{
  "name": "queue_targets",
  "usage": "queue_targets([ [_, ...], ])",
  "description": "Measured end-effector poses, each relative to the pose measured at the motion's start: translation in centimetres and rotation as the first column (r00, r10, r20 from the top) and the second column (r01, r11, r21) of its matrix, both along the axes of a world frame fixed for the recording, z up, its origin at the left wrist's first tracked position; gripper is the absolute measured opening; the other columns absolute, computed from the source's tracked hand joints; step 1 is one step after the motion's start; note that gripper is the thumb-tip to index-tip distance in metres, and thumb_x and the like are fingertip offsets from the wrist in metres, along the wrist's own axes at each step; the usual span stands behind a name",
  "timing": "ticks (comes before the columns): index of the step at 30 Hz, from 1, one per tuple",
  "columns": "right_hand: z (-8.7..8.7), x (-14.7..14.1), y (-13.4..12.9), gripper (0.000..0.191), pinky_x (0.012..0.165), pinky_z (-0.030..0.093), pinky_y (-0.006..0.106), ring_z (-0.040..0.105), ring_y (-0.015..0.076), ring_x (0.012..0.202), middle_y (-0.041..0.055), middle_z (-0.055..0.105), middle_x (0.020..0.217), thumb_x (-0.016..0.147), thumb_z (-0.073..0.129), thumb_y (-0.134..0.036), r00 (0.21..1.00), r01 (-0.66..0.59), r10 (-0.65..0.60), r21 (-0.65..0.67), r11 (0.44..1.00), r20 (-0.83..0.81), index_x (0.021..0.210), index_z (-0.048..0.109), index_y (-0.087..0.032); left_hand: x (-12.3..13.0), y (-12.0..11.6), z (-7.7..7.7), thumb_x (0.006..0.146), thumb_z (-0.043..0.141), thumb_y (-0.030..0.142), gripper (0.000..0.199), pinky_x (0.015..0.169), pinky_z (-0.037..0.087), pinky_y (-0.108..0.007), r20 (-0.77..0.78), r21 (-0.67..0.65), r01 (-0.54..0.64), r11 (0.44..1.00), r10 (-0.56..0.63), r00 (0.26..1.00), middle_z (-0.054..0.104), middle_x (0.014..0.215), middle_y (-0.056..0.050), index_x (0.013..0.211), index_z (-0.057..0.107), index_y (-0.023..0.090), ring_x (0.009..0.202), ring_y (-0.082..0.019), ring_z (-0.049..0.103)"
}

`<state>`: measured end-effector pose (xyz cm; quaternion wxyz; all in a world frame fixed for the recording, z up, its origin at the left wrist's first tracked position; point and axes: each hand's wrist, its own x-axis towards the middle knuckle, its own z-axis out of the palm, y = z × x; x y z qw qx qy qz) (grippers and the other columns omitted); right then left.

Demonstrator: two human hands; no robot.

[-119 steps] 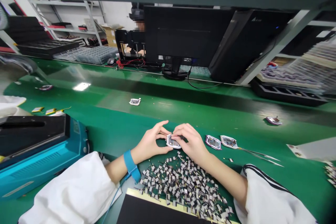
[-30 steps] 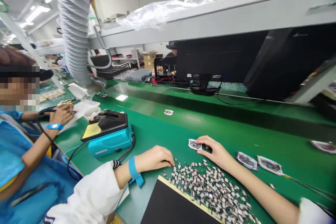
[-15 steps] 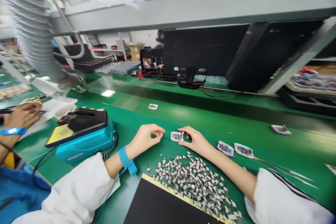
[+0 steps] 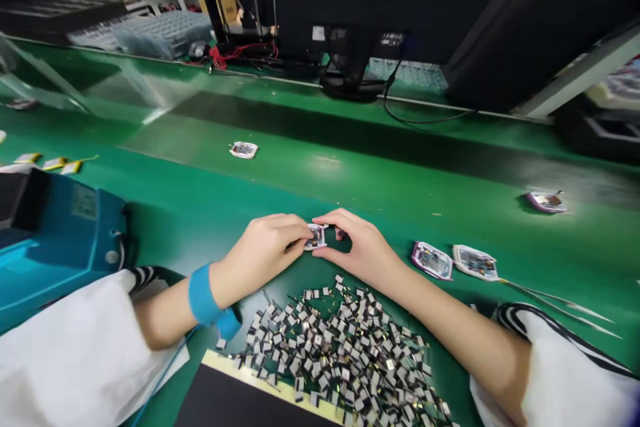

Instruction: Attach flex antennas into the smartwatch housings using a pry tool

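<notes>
Between my left hand (image 4: 260, 250) and my right hand (image 4: 359, 245), a small white-edged circuit board (image 4: 316, 237) is pinched by the fingertips of both hands. Its lower part is partly hidden by my fingers. Just below my hands lies a loose pile of several small black-and-silver components (image 4: 333, 353). To the right of my right hand, two similar circuit boards (image 4: 433, 260) (image 4: 475, 262) lie on the green mat (image 4: 320, 180), and the tips of a pair of steel tweezers (image 4: 560, 302) point away from them.
A teal soldering station (image 4: 65, 220) stands at the left, near small yellow pieces. A black board with a yellow edge (image 4: 250, 400) lies below the pile. Single circuit boards (image 4: 244, 149) (image 4: 546, 201) lie farther out. A monitor stand (image 4: 347, 63) and cable stand beyond.
My hands have closed from either side onto the circuit board that lay between them. The view has swung down and to the right, and the co-worker at the left has left the frame.
</notes>
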<state>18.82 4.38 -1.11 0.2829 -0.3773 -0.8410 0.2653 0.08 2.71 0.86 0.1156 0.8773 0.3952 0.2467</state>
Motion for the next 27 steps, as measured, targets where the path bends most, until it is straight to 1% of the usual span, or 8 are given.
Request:
queue_targets([
  [2, 0.01, 0.04, -0.03, 0.035, 0.068, 0.045, 0.024, 0.054, 0.0135, 0.083, 0.0025, 0.058, 0.093, 0.071, 0.065, -0.029, 1.0, -0.001, 0.001, 0.015, 1.0, 0.004, 0.102, 0.053, -0.017, 0.09, -0.13, 0.04, 0.083, 0.046, 0.018, 0.016, 0.071, 0.049, -0.024, -0.055, 0.089, 0.025, 0.996, -0.02, 0.998, 0.065, 0.087, 0.0, 0.084, 0.062, 0.017, 0.079, -0.013, 0.06],
  [4, 0.02, 0.1, -0.07, 0.034, 0.072, 0.045, 0.025, 0.054, 0.0138, 0.084, 0.0021, 0.058, 0.093, 0.071, 0.066, -0.029, 1.0, 0.001, -0.001, 0.02, 1.0, 0.006, 0.101, 0.053, -0.017, 0.2, -0.27, 0.09, 0.084, 0.045, 0.019, 0.017, 0.072, 0.05, -0.024, -0.087, 0.139, 0.03, 0.99, -0.018, 0.996, 0.065, 0.088, 0.0, 0.086, 0.062, 0.017, 0.08, -0.013, 0.06],
  [9, 0.18, 0.23, -0.11, 0.033, 0.074, 0.044, 0.025, 0.054, 0.0135, 0.087, 0.0007, 0.058, 0.094, 0.072, 0.066, -0.029, 1.0, 0.006, -0.006, -0.011, 1.0, 0.01, 0.101, 0.053, -0.018, 0.41, -0.5, 0.31, 0.087, 0.039, 0.023, 0.023, 0.069, 0.052, -0.023, -0.168, 0.2, 0.031, 0.979, 0.003, 0.986, 0.064, 0.088, 0.0, 0.088, 0.061, 0.017, 0.078, -0.013, 0.06],
  [12, 0.32, 0.23, -0.11, 0.033, 0.073, 0.043, 0.023, 0.054, 0.0127, 0.087, -0.0004, 0.058, 0.094, 0.071, 0.066, -0.028, 1.0, 0.013, -0.013, -0.005, 1.0, 0.017, 0.1, 0.054, -0.016, 0.45, -0.62, 0.36, 0.087, 0.038, 0.022, 0.024, 0.066, 0.051, -0.023, -0.208, 0.225, 0.024, 0.974, 0.024, 0.978, 0.063, 0.088, 0.0, 0.091, 0.06, 0.017, 0.075, -0.012, 0.059],
  [16, 0.41, 0.23, -0.07, 0.033, 0.071, 0.043, 0.022, 0.054, 0.0129, 0.086, -0.0007, 0.058, 0.093, 0.071, 0.066, -0.029, 0.999, 0.018, -0.018, -0.004, 1.0, 0.028, 0.099, 0.055, -0.016, 0.43, -0.68, 0.39, 0.087, 0.039, 0.024, 0.023, 0.066, 0.05, -0.023, -0.198, 0.208, 0.012, 0.978, 0.03, 0.98, 0.062, 0.087, 0.0, 0.09, 0.061, 0.017, 0.075, -0.012, 0.058],
  [22, 0.43, 0.32, -0.06, 0.031, 0.072, 0.043, 0.024, 0.054, 0.0142, 0.087, 0.0013, 0.058, 0.095, 0.073, 0.064, -0.028, 1.0, 0.004, -0.004, -0.001, 1.0, 0.017, 0.099, 0.055, -0.015, 0.56, -0.7, 0.86, 0.085, 0.045, 0.022, 0.017, 0.066, 0.048, -0.025, -0.218, 0.129, 0.007, 0.992, 0.022, 0.976, 0.061, 0.087, -0.001, 0.088, 0.062, 0.018, 0.076, -0.013, 0.057],
  [27, 0.41, 0.31, -0.05, 0.03, 0.071, 0.043, 0.024, 0.053, 0.0132, 0.084, 0.0013, 0.058, 0.093, 0.072, 0.065, -0.027, 1.0, 0.002, -0.002, 0.02, 1.0, 0.01, 0.098, 0.056, -0.014, 0.69, -0.7, 0.96, 0.084, 0.048, 0.022, 0.016, 0.066, 0.047, -0.026, -0.201, 0.123, 0.008, 0.992, 0.017, 0.979, 0.061, 0.088, -0.002, 0.085, 0.063, 0.018, 0.076, -0.014, 0.056],
])
